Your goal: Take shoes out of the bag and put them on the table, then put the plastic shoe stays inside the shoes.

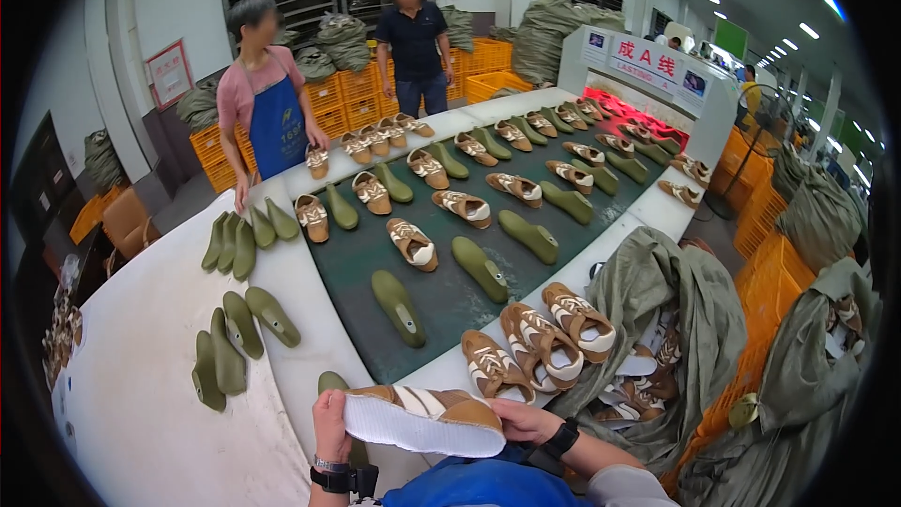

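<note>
In front of my body I hold a brown-and-white shoe upper (422,424), turned on its side with its white underside toward me. My left hand (329,424) is closed round its left end. At its right end my right hand (527,421) grips it, the fingers partly hidden behind it. A green shoe last (334,381) lies partly hidden behind my left hand. Just past the upper, several similar shoe uppers (535,347) stand on the white table edge (436,371). A green last (398,308) lies on the dark conveyor belt (352,319) ahead.
More uppers and lasts are spread in rows along the belt, toward a white machine (648,70) with red light. Loose lasts (228,352) lie on the left table. A grey-green sack (699,310) of uppers is at right. Across the belt, a person in a blue apron (282,136) handles pieces.
</note>
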Motion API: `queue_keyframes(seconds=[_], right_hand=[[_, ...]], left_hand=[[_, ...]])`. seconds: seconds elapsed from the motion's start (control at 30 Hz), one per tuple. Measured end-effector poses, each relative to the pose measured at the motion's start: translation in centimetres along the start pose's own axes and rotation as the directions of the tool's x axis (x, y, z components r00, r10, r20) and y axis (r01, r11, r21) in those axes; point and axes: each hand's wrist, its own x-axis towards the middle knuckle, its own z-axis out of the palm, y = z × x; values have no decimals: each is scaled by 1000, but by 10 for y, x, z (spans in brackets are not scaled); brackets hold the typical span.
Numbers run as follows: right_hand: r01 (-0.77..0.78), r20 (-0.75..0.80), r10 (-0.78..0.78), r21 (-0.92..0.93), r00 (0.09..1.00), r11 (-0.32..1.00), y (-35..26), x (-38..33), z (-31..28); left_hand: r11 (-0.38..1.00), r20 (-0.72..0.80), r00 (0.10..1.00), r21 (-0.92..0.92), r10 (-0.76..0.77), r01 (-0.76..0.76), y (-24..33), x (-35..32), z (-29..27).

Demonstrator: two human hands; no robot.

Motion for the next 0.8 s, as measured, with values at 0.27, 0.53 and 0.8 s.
queue_keyframes(seconds=[0.27,0.53,0.8], right_hand=[[-68,19,74,-215,997,974,-10,-2,16],[-150,-49,143,-199,988,968,-16,-10,31],[-9,52,48,-575,998,818,-38,-10,47]], left_hand=[[999,-180,983,-35,-37,31,-1,-3,15],[999,-109,993,7,-48,49,-7,-3,-3],[982,-6,998,-178,-58,56,-16,-11,-3]])
